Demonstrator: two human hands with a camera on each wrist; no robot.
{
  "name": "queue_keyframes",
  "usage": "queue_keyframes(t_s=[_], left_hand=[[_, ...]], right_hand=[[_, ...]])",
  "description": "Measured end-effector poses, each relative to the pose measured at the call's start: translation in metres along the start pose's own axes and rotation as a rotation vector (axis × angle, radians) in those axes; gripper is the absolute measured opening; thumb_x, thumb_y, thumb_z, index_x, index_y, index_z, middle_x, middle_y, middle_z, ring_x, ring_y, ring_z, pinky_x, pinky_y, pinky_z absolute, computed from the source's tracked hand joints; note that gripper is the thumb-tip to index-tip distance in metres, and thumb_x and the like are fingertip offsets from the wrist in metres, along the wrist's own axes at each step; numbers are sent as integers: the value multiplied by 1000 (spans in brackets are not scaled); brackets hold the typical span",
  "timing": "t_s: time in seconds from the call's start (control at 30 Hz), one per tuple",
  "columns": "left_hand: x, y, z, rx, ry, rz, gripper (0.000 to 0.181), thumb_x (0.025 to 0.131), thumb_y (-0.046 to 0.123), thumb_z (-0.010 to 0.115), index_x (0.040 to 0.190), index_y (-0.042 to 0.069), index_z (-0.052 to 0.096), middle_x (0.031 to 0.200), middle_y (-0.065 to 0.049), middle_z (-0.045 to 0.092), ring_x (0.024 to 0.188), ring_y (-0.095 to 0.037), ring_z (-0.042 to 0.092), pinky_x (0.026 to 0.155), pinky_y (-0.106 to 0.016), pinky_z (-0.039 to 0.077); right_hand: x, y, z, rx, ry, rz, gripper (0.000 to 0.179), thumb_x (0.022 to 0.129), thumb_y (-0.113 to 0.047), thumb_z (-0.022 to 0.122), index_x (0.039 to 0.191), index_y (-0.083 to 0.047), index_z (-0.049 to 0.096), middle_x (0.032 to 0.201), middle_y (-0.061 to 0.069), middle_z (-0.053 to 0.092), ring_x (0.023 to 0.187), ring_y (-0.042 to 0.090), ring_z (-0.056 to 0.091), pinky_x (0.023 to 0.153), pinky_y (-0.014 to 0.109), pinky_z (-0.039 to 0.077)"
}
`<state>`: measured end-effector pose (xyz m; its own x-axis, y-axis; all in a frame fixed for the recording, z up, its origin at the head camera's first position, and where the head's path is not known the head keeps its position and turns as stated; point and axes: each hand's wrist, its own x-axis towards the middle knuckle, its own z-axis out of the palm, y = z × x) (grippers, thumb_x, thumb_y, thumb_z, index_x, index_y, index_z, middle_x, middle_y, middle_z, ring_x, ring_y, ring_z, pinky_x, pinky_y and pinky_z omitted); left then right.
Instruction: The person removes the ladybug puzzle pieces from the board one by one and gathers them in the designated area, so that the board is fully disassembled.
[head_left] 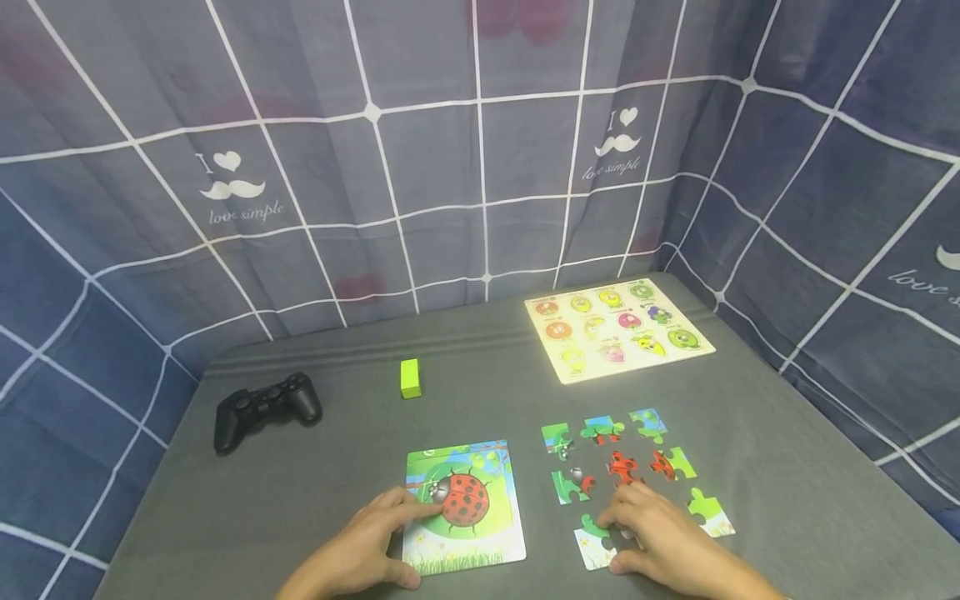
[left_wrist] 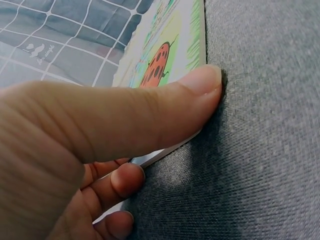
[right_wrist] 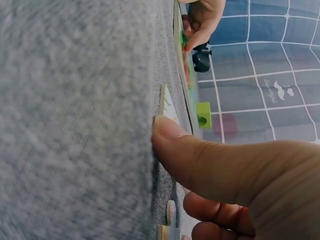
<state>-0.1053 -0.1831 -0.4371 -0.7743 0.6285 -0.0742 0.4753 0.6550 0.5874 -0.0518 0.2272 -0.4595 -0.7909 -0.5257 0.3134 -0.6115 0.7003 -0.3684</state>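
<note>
A ladybug picture board (head_left: 502,542) lies flat at the front middle of the dark cloth. My left hand (head_left: 365,537) rests at its left side; the index finger reaches across the picture to the ladybug, and the thumb touches near the lower left corner. Loose jigsaw pieces lie spread out to the right. My right hand (head_left: 660,533) is over the lower ones, its thumb and fingers bent around a white-and-green corner puzzle piece (head_left: 590,547). In the right wrist view the thumb tip meets this puzzle piece (right_wrist: 169,106). The hand partly hides other pieces.
A fruit-picture board (head_left: 618,333) lies at the back right. A yellow-green block (head_left: 410,379) stands at the back middle, and a black game controller (head_left: 266,408) lies to the left. A checked curtain (head_left: 427,158) rises behind the table.
</note>
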Motion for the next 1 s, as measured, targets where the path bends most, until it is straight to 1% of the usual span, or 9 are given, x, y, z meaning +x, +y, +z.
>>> queue_keyframes(t_s=[0.23, 0.5, 0.7, 1.0], left_hand=[[1, -1, 1, -2, 5, 13, 79, 63, 38, 86, 137, 32, 57, 115, 13, 54, 107, -7, 48, 86, -29, 42], [1, -2, 1, -12, 1, -4, 79, 63, 37, 86, 136, 33, 57, 116, 13, 54, 107, -7, 48, 85, -29, 42], [0, 0, 1, 10, 10, -12, 79, 63, 37, 86, 136, 34, 57, 116, 14, 54, 108, -8, 49, 88, -31, 43], [0, -1, 1, -20, -16, -19, 78, 63, 38, 86, 135, 33, 58, 115, 14, 54, 108, -9, 48, 86, -31, 42]], right_hand=[[-2, 1, 1, -1, 5, 5, 37, 69, -38, 84, 100, -22, 69, 94, -20, 53, 84, -4, 43, 67, 15, 40], [-2, 1, 0, 0, 15, 8, 39, 70, -40, 84, 102, -23, 69, 94, -20, 52, 85, -4, 42, 68, 14, 39], [-1, 1, 2, 0, 17, 1, 37, 69, -37, 85, 100, -24, 69, 93, -21, 51, 84, -5, 42, 67, 13, 38], [-1, 2, 4, 9, 18, -19, 37, 69, -37, 83, 99, -22, 68, 90, -20, 48, 84, -5, 39, 68, 13, 36]])
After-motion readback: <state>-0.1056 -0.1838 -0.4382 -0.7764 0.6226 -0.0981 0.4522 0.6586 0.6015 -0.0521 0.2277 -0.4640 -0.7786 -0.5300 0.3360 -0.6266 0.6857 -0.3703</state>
